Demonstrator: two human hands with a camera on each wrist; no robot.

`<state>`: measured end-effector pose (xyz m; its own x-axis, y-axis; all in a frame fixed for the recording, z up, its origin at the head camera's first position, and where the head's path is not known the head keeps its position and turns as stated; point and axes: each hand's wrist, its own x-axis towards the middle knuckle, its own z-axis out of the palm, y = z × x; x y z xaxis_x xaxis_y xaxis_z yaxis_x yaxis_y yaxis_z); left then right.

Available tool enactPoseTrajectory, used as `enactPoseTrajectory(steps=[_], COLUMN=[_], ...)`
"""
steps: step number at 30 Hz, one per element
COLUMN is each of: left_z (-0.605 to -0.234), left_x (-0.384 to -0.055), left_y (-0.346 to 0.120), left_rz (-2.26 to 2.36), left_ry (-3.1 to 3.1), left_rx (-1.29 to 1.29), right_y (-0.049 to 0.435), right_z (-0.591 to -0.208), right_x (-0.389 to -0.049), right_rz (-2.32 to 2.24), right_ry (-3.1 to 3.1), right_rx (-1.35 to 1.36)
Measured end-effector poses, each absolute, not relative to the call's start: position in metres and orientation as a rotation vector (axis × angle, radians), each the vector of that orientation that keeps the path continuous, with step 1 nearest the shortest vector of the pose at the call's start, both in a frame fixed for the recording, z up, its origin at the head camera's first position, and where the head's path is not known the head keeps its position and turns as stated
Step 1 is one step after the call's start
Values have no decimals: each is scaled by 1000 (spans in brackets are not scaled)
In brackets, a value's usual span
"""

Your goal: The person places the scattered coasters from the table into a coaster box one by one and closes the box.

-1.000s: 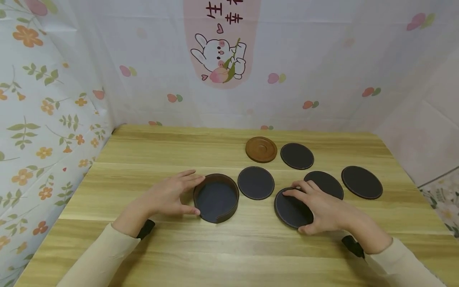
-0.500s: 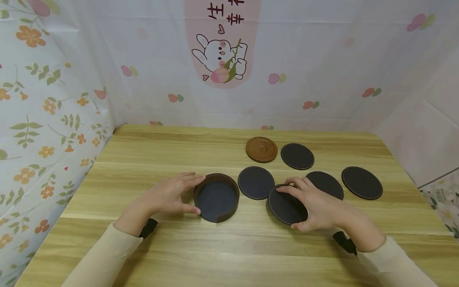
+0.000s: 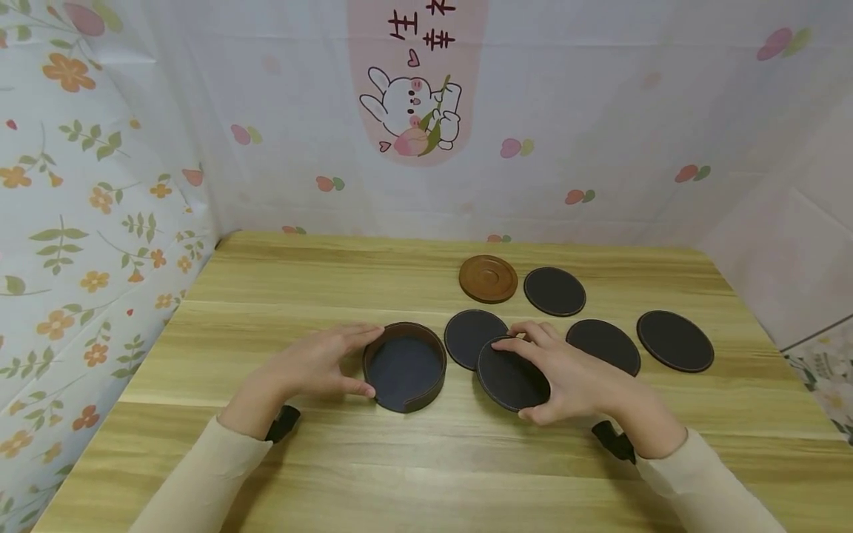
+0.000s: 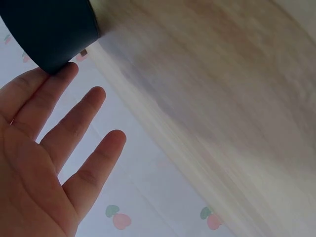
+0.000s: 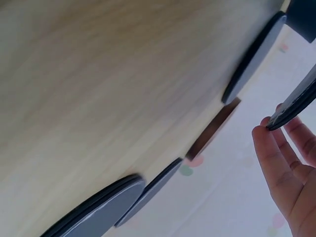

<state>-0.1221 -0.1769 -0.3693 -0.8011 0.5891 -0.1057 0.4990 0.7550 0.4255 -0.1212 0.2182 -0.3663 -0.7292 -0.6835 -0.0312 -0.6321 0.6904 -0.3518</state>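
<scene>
Black coaster: gripping in right hand, tilted, raised, just right of round holder. Touching holder's left side with loosely outstretched left hand. Likely carrying step; next, probably need to shift left, level over holder, lower.

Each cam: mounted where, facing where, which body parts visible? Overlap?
Head: on the head, facing forward and down at the table; left hand, right hand and sleeves show.
Left wrist: on that wrist, facing past the left palm and fingers toward the round holder.
Right wrist: on that wrist, facing across the table; right fingers show, holding a coaster.
Shared: head and right wrist both show that coaster and the brown disc.
</scene>
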Motion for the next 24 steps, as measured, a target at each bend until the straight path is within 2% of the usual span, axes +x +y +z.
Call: enactPoseTrajectory(steps=[24], left_z=[-375], left_x=[-122], left_y=[-177], left_rz=[631], left_ry=[2695], left_rx=[827], right_y=[152], right_z=[-363], right_x=[-140], right_rz=[-561], right_ry=[2680], right_rx=[-1208])
